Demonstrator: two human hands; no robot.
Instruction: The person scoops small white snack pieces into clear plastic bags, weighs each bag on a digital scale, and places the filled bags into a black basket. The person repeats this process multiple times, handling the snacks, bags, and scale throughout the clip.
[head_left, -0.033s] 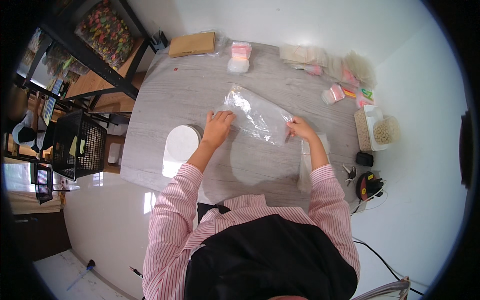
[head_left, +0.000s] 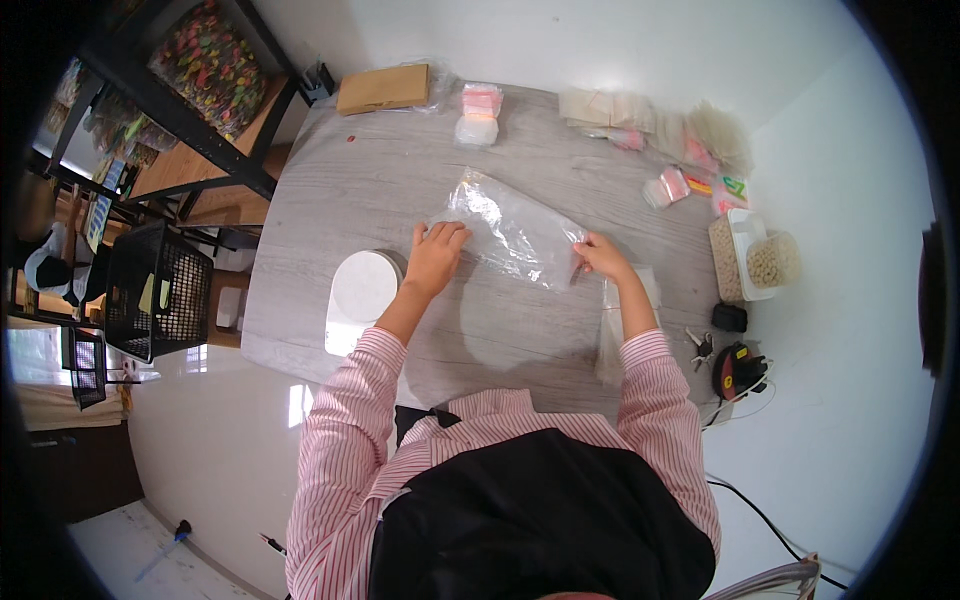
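Observation:
A clear, shiny plastic bag (head_left: 520, 230) is stretched slantwise over the middle of the grey wood-grain table (head_left: 330, 190). My right hand (head_left: 600, 256) pinches its right edge between thumb and fingers. At the bag's left edge, my left hand (head_left: 437, 258) has its fingers bent over the plastic and grips it; the thumb is hidden. Just left of that hand stands a white kitchen scale (head_left: 365, 288) with a round plate. A bundle of flat clear bags (head_left: 612, 340) lies partly under my right forearm.
Along the back are a brown cardboard box (head_left: 384, 89), pink-and-clear packets (head_left: 480, 112) and stacked bags (head_left: 608, 108). A tub of beige pellets (head_left: 770, 262), keys (head_left: 699, 345) and a corded power reel (head_left: 738, 372) line the right side. A black basket (head_left: 158, 290) stands left.

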